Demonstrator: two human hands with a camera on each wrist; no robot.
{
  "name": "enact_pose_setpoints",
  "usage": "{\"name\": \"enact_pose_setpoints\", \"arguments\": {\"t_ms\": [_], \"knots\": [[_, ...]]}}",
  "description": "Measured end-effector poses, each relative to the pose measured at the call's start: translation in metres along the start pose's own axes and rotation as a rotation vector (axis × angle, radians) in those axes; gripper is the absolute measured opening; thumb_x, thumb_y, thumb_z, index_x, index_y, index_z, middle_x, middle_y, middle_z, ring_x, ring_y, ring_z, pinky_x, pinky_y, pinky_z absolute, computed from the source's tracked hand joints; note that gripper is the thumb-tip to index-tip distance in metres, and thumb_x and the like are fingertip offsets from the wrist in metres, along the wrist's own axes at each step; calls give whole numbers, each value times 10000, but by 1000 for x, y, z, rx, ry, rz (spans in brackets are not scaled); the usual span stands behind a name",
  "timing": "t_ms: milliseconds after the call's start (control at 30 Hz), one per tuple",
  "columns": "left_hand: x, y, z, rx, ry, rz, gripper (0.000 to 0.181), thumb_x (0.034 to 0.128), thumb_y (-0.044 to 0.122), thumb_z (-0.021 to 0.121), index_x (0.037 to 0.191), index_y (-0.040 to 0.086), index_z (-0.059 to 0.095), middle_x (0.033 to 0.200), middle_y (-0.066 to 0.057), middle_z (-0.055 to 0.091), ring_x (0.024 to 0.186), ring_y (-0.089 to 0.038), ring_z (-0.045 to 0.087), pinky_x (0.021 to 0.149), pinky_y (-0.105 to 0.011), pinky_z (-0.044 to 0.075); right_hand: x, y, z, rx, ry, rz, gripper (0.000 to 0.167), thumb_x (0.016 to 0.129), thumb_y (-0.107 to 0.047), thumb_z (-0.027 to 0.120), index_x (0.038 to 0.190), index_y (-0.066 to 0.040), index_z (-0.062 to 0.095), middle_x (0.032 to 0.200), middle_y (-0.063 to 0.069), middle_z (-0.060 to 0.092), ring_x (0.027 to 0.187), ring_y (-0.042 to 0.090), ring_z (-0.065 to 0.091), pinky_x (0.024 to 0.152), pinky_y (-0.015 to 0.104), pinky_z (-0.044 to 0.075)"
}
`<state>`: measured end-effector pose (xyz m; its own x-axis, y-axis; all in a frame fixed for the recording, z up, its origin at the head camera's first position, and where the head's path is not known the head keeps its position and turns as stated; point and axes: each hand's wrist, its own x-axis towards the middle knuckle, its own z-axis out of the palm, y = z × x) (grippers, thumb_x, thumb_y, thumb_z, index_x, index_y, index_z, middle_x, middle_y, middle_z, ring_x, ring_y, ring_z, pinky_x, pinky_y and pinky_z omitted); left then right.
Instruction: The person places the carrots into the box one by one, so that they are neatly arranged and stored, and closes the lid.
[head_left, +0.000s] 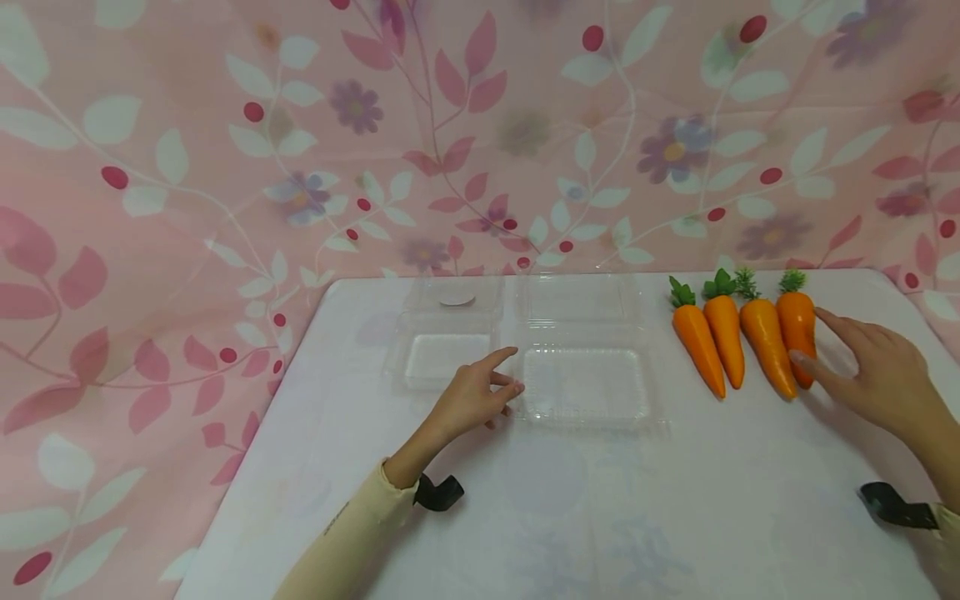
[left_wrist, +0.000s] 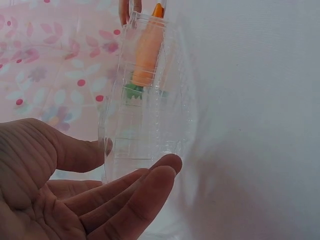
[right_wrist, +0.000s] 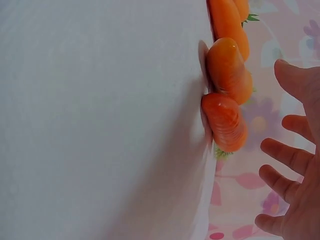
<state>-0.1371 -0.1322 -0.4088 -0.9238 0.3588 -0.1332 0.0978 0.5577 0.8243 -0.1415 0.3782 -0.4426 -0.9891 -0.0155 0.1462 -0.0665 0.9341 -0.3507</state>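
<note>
Four-sided clear plastic containers with raised lids lie side by side: a larger right container (head_left: 585, 383) and a smaller left container (head_left: 450, 362). My left hand (head_left: 480, 396) is at the right container's left edge, thumb and fingers apart and loosely bent; whether they touch it I cannot tell. In the left wrist view, the clear container (left_wrist: 135, 125) stands just beyond the fingertips. To the right lie several orange carrots with green tops. My right hand (head_left: 877, 367) spreads its fingers beside the rightmost carrot (head_left: 797, 325). A gap shows between the right hand and that carrot (right_wrist: 226, 122) in the right wrist view.
A white patterned cloth covers the table (head_left: 585, 517). Behind it hangs a pink floral curtain (head_left: 480, 125). Black straps or mounts (head_left: 438, 493) sit at both wrists.
</note>
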Motion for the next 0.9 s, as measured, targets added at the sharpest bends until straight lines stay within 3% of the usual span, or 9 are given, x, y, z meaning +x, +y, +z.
{"name": "enact_pose_setpoints", "arguments": {"t_ms": [300, 500, 900], "knots": [[1, -4, 1, 37, 25, 29, 593, 955, 177, 669, 1490, 97, 425, 1090, -125, 717, 673, -256, 680, 505, -297, 528, 6, -3, 0, 27, -24, 40, 828, 923, -379, 683, 1521, 14, 265, 1355, 408, 367, 1247, 601, 255, 1055, 729, 99], [2, -5, 1, 38, 28, 29, 593, 958, 191, 663, 1493, 106, 423, 1097, -113, 718, 651, -228, 658, 522, -273, 503, 9, -2, -2, 29, -49, 65, 821, 924, -373, 684, 1514, 22, 272, 1282, 395, 402, 1160, 594, 311, 898, 783, 276], [1, -6, 2, 14, 17, 25, 590, 962, 181, 652, 1498, 113, 414, 1091, -89, 723, 701, -264, 678, 525, -279, 509, 9, 1, -3, 45, -41, 92, 802, 939, -399, 655, 1509, 25, 285, 1277, 392, 405, 1116, 597, 337, 827, 772, 350]]}}
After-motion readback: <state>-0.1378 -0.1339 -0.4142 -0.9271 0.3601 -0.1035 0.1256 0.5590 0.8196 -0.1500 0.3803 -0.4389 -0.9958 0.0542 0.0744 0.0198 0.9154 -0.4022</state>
